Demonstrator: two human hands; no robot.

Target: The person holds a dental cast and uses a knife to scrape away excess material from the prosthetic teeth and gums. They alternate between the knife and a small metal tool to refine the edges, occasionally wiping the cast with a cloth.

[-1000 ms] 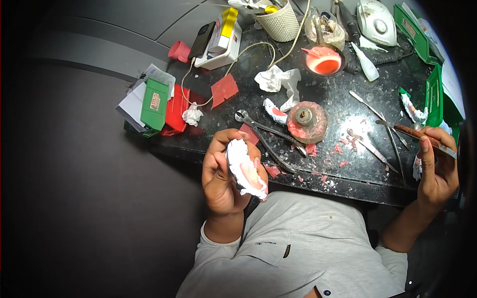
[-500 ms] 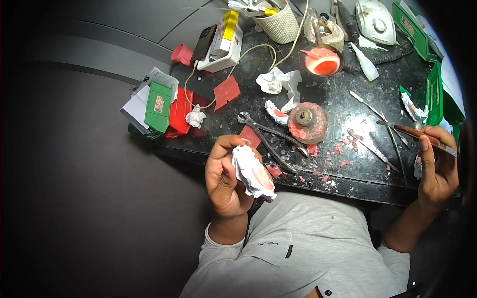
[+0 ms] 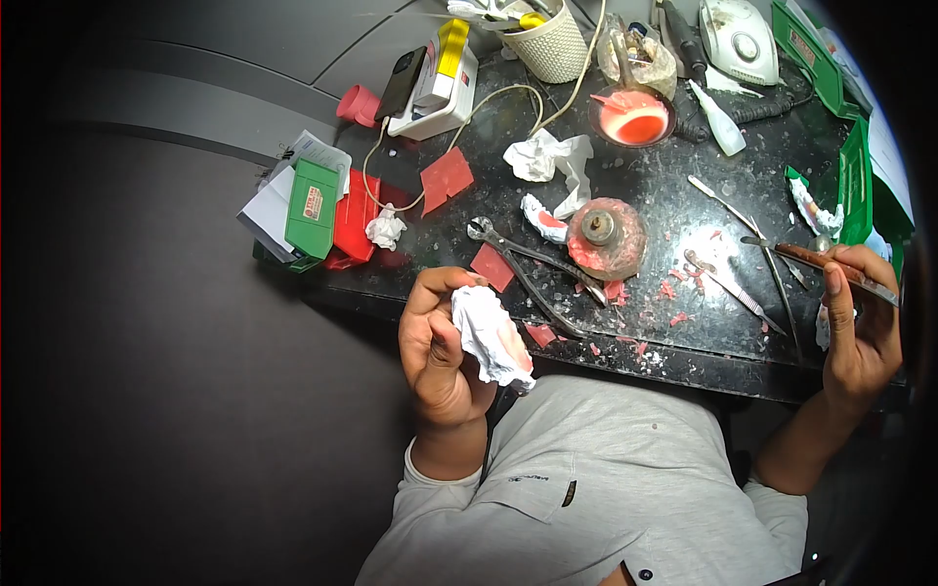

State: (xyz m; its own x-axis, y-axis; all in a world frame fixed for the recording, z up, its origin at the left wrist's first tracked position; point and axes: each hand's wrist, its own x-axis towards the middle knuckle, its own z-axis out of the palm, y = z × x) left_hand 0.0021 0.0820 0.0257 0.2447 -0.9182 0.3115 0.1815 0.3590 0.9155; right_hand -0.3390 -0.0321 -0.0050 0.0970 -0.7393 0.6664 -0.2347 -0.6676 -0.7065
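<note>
My left hand (image 3: 440, 356) is closed on a white plaster piece (image 3: 481, 330) with a pinkish area on its right side, held in front of the table's edge. At the right, my right hand (image 3: 855, 322) grips a knife (image 3: 831, 271) with a brown handle, its blade pointing left over the table. Between the hands lie metal pliers (image 3: 532, 269), pink wax pieces (image 3: 491, 267), a round spirit burner (image 3: 607, 239) and a second white piece with pink wax (image 3: 543, 219). Slim metal tools (image 3: 733, 288) rest nearer my right hand.
A pan of red wax (image 3: 635, 119) stands behind the burner. Crumpled tissue (image 3: 534, 156), a woven basket (image 3: 552, 49) and a white device (image 3: 740, 41) are further back. Green bins (image 3: 313, 210) and a red bin (image 3: 355, 220) sit at the left, more green bins (image 3: 855, 186) at the right.
My left hand has moved slightly left with the white piece, which has turned a little so less of its pinkish area shows. My right hand looks almost unmoved.
</note>
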